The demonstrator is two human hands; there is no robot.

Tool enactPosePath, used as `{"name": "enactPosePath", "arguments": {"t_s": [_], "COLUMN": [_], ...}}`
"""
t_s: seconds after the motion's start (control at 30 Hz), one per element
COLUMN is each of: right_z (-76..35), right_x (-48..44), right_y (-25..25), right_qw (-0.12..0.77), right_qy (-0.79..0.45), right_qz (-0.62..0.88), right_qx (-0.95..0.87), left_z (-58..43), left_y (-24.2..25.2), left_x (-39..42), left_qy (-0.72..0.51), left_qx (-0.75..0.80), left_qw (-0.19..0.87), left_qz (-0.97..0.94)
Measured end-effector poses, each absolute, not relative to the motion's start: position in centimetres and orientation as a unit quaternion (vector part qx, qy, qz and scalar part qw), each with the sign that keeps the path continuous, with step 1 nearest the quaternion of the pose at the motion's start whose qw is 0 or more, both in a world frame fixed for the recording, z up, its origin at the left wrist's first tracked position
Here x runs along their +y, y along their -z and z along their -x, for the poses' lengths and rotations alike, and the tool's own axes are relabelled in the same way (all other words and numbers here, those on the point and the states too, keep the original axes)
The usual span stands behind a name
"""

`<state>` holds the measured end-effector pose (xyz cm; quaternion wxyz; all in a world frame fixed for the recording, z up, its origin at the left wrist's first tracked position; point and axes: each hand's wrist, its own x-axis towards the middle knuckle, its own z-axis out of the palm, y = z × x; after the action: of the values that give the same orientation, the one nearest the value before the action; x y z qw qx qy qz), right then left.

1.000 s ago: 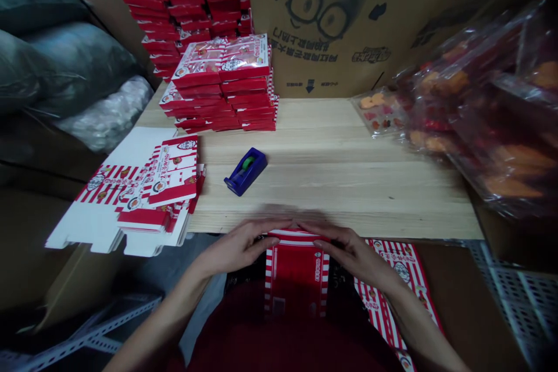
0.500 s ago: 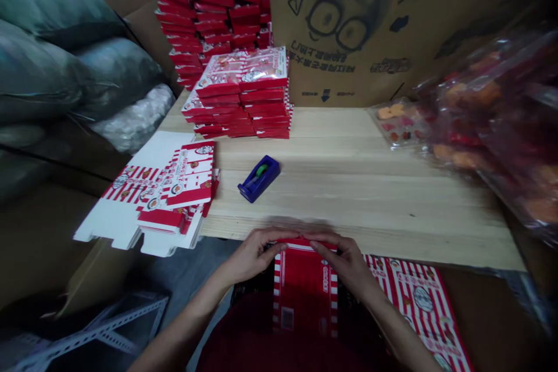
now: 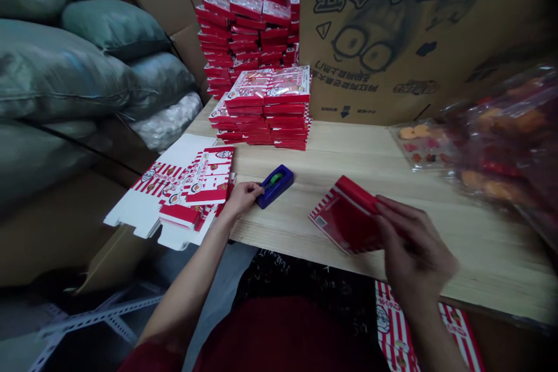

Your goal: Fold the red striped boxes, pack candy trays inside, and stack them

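At the front lip of the blue tape dispenser (image 3: 272, 190), my left hand (image 3: 246, 195) has its fingertips pinched on the end of the tape; the strip itself is too small to make out. The dispenser stands on the wooden table and holds a green-centred roll. My right hand (image 3: 414, 244), somewhat blurred, grips a flat red box (image 3: 349, 215) by its right end, between thumb and fingers. The box is tilted above the table's front part, with red and white stripes along one edge and a barcode label at its left corner.
Flat unfolded cartons (image 3: 183, 186) lie at the table's left. Behind stand stacked red boxes (image 3: 268, 113) and a large brown carton (image 3: 366, 70). Clear bags of orange and red pieces (image 3: 501, 145) are at right. Striped sheets (image 3: 392, 325) sit below the front edge.
Both hands were holding the red box near my body. My left hand has let go and moved to the tape dispenser; my right hand has carried the box up and right, over the table.
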<state>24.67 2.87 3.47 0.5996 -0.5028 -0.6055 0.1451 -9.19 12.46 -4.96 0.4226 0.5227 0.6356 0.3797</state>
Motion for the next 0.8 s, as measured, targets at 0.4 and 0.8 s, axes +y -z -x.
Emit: {"name": "enactPosePath", "arguments": {"t_s": [0.4,0.8], "right_z": [-23.7,-23.0], "right_x": [2.5,2.7], "right_y": [-1.4,-2.2], "right_qw": [0.529,0.520], "right_qy": [-0.146,-0.126], "right_qz": [0.478,0.462], "right_qx": [-0.686,-0.707], "left_z": [8.7,4.2], "left_y": [4.2,1.8], "left_x": [8.6,4.1], "left_qy": [-0.496,-0.520], "left_qx": [0.589,0.646], "left_qw": [0.472,0.295], "left_qz": [-0.429,-0.475]}}
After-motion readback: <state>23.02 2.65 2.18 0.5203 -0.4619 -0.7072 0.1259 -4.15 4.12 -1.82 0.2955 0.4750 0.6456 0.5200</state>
